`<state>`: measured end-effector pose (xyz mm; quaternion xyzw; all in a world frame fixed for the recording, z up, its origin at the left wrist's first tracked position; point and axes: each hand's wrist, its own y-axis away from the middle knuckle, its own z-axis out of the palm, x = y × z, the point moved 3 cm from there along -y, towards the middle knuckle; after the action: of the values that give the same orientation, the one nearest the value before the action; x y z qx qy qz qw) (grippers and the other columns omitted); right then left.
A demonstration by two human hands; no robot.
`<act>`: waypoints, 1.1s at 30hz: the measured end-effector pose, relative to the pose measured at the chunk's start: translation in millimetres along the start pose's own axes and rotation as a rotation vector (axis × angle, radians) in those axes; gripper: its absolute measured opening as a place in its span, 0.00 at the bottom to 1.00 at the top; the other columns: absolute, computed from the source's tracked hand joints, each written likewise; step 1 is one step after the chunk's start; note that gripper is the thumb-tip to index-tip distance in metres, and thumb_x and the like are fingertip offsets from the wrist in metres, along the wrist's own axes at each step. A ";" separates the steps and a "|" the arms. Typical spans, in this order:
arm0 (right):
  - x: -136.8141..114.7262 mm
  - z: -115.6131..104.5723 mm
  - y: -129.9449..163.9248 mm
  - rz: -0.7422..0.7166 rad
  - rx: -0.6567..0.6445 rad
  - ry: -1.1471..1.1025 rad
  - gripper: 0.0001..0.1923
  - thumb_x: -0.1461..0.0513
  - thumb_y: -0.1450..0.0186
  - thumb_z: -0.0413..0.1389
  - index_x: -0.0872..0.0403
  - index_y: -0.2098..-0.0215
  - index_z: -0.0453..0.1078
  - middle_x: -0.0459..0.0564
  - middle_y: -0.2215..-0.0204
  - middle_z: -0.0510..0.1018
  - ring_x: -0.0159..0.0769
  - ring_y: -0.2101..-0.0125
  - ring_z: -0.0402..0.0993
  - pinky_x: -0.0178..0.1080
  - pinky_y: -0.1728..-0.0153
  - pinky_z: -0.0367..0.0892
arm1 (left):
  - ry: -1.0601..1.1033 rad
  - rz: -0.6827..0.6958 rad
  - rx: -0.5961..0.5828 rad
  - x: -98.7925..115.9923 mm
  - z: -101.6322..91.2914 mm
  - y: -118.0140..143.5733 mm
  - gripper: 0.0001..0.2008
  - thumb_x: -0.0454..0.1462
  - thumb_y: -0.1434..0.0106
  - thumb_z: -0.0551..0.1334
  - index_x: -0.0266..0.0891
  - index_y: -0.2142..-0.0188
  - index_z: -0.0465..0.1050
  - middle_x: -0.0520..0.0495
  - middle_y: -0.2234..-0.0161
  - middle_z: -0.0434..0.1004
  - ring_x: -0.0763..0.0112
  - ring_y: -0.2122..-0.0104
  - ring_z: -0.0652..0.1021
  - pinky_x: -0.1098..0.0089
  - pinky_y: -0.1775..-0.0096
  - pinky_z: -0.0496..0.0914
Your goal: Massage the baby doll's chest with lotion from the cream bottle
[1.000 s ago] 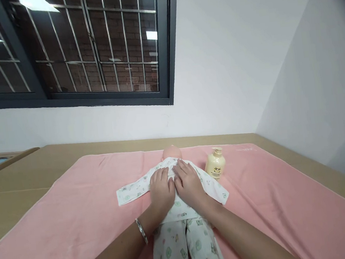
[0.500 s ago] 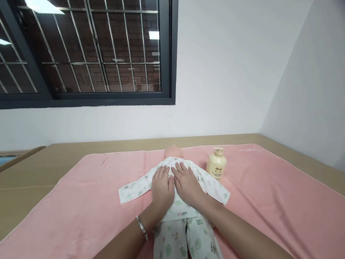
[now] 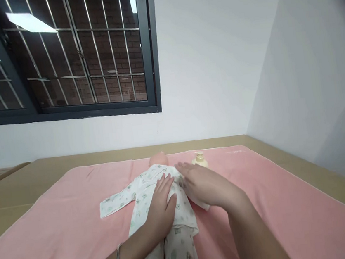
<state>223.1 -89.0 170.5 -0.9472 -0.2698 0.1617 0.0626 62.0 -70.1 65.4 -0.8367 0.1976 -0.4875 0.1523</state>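
Keep your left hand (image 3: pixel 162 203) flat, fingers spread, pinning the doll (image 3: pixel 160 197); smooth its shirt gently with your open right hand (image 3: pixel 205 184).

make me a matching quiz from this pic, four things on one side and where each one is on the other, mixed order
Things:
1. left hand
2. right hand
3. pump bottle
4. pink towel

Places:
A. spread over the tan surface, under the doll
B. flat on the doll's chest
C. over the doll's sleeve on the bottle side
D. standing beyond the right hand, partly hidden by it

Pairs: 1-B, 2-C, 3-D, 4-A
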 end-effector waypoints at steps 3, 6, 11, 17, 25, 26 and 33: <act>36.4 -12.9 -5.2 0.206 0.048 0.026 0.27 0.65 0.30 0.39 0.63 0.34 0.52 0.58 0.34 0.56 0.43 0.35 0.51 0.43 0.39 0.54 | 0.265 -0.117 -0.005 23.9 13.4 -22.5 0.21 0.38 0.37 0.58 0.43 0.44 0.69 0.47 0.38 0.64 0.58 0.35 0.59 0.57 0.34 0.48; 59.9 -10.8 -16.0 0.305 0.027 0.148 0.26 0.67 0.31 0.41 0.71 0.37 0.56 0.66 0.35 0.56 0.48 0.34 0.46 0.44 0.38 0.50 | 0.697 -0.336 -0.088 32.3 35.8 -55.3 0.16 0.37 0.38 0.60 0.39 0.51 0.74 0.42 0.42 0.70 0.59 0.38 0.64 0.62 0.37 0.56; 77.4 3.0 -34.5 0.256 0.023 0.172 0.24 0.69 0.34 0.44 0.72 0.41 0.62 0.68 0.37 0.59 0.47 0.34 0.47 0.42 0.37 0.49 | 1.304 -0.772 -0.189 22.6 69.5 -98.1 0.19 0.38 0.34 0.53 0.28 0.48 0.68 0.31 0.51 0.75 0.60 0.51 0.77 0.66 0.52 0.73; 92.5 13.6 -47.2 0.259 0.177 0.157 0.28 0.68 0.33 0.42 0.71 0.36 0.53 0.67 0.36 0.56 0.45 0.35 0.50 0.43 0.38 0.50 | 1.387 -0.799 0.054 15.0 69.8 -121.5 0.28 0.44 0.34 0.52 0.25 0.41 0.59 0.27 0.48 0.71 0.58 0.52 0.77 0.66 0.58 0.76; 74.8 24.0 -54.1 0.321 0.194 0.386 0.22 0.65 0.32 0.44 0.69 0.43 0.64 0.70 0.44 0.68 0.50 0.42 0.63 0.47 0.42 0.53 | 1.429 -0.848 -0.069 25.5 70.3 -122.2 0.23 0.43 0.33 0.50 0.25 0.46 0.64 0.30 0.53 0.75 0.62 0.58 0.79 0.68 0.62 0.75; 73.1 25.4 -56.1 0.344 0.209 0.403 0.23 0.64 0.31 0.43 0.68 0.42 0.63 0.70 0.44 0.69 0.51 0.43 0.63 0.48 0.42 0.52 | 1.422 -0.884 -0.095 25.5 69.1 -116.9 0.22 0.42 0.33 0.50 0.26 0.47 0.65 0.31 0.54 0.75 0.62 0.60 0.79 0.68 0.64 0.75; 65.0 30.3 -67.9 0.449 0.276 0.501 0.20 0.58 0.29 0.44 0.63 0.52 0.71 0.68 0.54 0.76 0.50 0.50 0.71 0.53 0.44 0.47 | 1.440 -0.994 -0.200 24.1 32.1 -67.6 0.25 0.40 0.37 0.54 0.26 0.44 0.62 0.28 0.49 0.72 0.54 0.53 0.78 0.60 0.55 0.74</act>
<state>231.5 3.9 138.2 -0.9756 -0.0070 -0.0307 0.2171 113.2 -20.5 98.6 -0.3248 -0.0997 -0.8869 -0.3129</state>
